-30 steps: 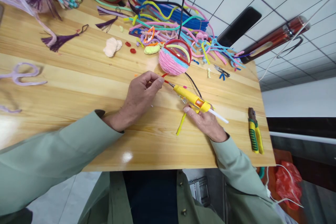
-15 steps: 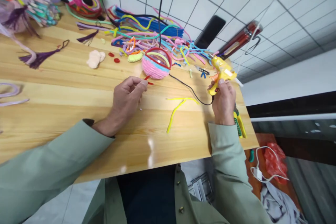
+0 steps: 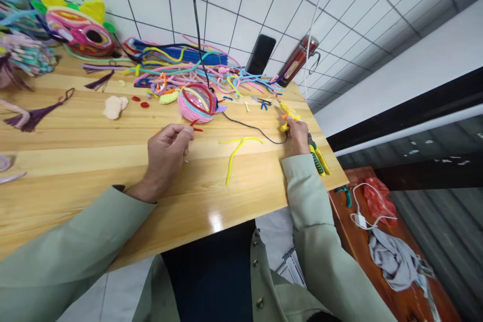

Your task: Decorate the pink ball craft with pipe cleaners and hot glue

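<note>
My left hand (image 3: 168, 156) pinches a short bent piece of red pipe cleaner (image 3: 196, 129) between thumb and fingers, just in front of a ball (image 3: 198, 113). Pink, blue and red fuzzy strands wrap that ball, and part of its clear shell shows. At the right, my right hand (image 3: 298, 136) has its fingers on a yellow hot glue gun (image 3: 290, 111), low at the table, its nozzle pointing away from me. A dark cord (image 3: 251, 126) runs from the gun toward the ball. Yellow pipe cleaners (image 3: 236, 155) lie between my hands.
Green-and-yellow pliers (image 3: 319, 157) lie beside my right wrist. Small snips (image 3: 262, 101) are beyond the glue gun. Colourful pipe cleaners (image 3: 177, 68) heap along the tiled wall, with a phone (image 3: 261, 54) and a red flask (image 3: 299, 60) leaning there. A decorated pink fish-like piece (image 3: 81, 35) stands at left.
My right hand has lowered the glue gun toward the tabletop, near the pliers. My left hand still holds the red piece. The whole view has shifted toward the right.
</note>
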